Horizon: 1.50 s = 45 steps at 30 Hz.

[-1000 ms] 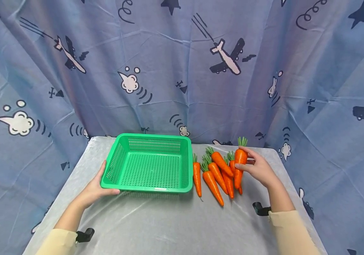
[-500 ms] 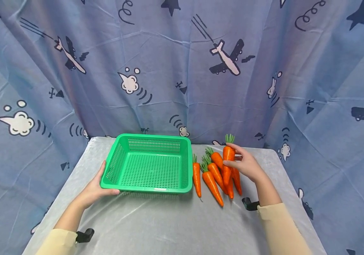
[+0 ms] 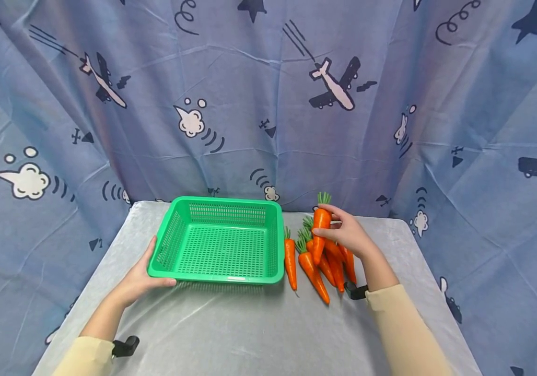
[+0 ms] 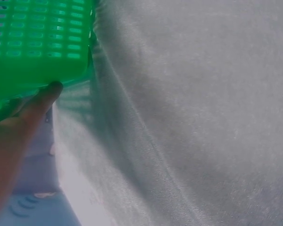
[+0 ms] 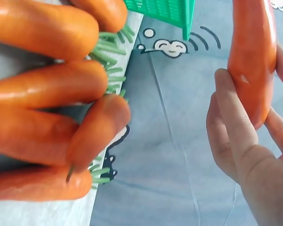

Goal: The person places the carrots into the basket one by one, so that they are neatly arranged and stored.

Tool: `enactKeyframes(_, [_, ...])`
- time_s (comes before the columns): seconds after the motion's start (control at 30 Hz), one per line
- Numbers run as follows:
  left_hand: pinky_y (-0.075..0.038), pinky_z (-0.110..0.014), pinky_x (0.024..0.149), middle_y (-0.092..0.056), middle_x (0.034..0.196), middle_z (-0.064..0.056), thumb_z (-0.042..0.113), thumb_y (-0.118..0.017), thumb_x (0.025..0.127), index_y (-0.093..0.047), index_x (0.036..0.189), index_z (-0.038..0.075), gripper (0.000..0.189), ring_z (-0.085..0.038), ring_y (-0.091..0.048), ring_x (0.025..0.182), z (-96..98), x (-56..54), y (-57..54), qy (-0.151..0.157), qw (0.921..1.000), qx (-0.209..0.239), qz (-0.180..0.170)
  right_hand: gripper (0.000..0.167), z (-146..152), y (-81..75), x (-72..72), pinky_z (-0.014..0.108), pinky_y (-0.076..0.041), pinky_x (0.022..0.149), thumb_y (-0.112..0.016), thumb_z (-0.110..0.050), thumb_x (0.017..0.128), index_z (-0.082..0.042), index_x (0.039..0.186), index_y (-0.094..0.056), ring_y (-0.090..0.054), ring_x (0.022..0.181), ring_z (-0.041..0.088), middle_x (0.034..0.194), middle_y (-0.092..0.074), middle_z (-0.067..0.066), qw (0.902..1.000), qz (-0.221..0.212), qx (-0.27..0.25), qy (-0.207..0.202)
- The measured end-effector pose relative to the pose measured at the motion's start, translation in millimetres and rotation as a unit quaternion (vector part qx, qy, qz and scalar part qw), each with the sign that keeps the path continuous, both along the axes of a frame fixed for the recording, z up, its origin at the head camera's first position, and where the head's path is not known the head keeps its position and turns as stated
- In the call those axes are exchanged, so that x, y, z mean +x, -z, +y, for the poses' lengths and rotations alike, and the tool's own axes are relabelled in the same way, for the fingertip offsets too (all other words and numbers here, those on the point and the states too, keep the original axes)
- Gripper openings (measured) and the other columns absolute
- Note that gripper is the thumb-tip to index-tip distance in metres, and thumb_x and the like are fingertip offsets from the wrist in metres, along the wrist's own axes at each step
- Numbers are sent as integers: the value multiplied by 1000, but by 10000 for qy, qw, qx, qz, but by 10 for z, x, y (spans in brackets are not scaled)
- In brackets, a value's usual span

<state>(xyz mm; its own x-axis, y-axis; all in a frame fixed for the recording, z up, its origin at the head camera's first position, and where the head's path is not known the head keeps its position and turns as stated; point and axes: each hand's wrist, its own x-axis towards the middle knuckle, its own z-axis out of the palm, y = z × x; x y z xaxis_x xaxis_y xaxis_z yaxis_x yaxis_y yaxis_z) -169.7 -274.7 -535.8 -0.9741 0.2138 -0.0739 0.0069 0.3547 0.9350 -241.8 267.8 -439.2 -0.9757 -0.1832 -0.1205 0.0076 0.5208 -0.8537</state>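
Observation:
A green plastic basket [image 3: 226, 201] with slotted walls and floor stands on the left part of the table, its inside showing. My left hand [image 3: 134, 284] grips its near left corner, thumb along the front side. In the left wrist view that thumb lies against the basket's underside edge [image 4: 35, 77]. Between thumb and fingers, my right hand [image 3: 350, 235] holds a carrot [image 3: 321, 222] with green stem stubs upward, above the other carrots. The right wrist view has this carrot [image 5: 252, 56] in the fingers, raised clear of the pile.
Several loose carrots [image 3: 314, 277] lie overlapping right of the basket. A single carrot [image 3: 290, 263] lies close against the basket's right side. A grey-white cloth covers the table [image 3: 231, 334]. Behind it hangs a blue patterned curtain [image 3: 249, 104].
My right hand has moved left with the held carrot, from the right end of the pile to above its middle. The left hand and basket have stayed put.

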Motion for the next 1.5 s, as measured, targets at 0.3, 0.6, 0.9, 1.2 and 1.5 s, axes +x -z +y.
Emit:
enactKeyframes(0.3, [-18,-60,118,4,170,-14,11,-89,75,15,161,29,136,-37,-11,151,4,-22,10,-3,9999,-150,0,74,-219,-52,-82,51,-56,89,-81,-34,87,-32,152,-45,-58,114,35,137,-54,16,9998,98,7,-161])
enactKeyframes(0.6, [-16,-62,118,6,170,-14,9,-88,75,15,161,27,136,-39,-8,151,16,-29,14,2,9999,-119,-32,73,-426,-34,-196,42,-55,85,-81,-32,87,-31,151,-45,-57,114,35,135,-56,16,9995,33,1,-309])
enactKeyframes(0.9, [-27,0,92,6,170,-12,11,-88,76,14,162,23,134,-38,-10,151,-3,-18,-9,-11,9999,-56,-98,74,-631,-34,-214,41,-57,82,-81,-30,86,-31,151,-45,-63,115,36,134,-51,19,9984,7,-236,-522])
enactKeyframes(1.2, [-27,1,92,7,170,-12,10,-88,76,15,162,21,134,-38,-10,151,-3,-26,-9,15,9999,-16,-113,75,-827,-13,-255,45,-57,86,-82,-32,86,-24,152,-46,-62,114,37,133,-56,20,9973,154,-158,-704])
enactKeyframes(1.5, [-27,2,93,9,170,-12,8,-87,76,16,161,29,135,-39,-11,151,1,-11,-18,-9,9999,79,-149,77,-1083,-28,-310,46,-58,87,-81,-26,88,-21,154,-43,-64,113,36,136,-54,18,9946,120,-366,-968])
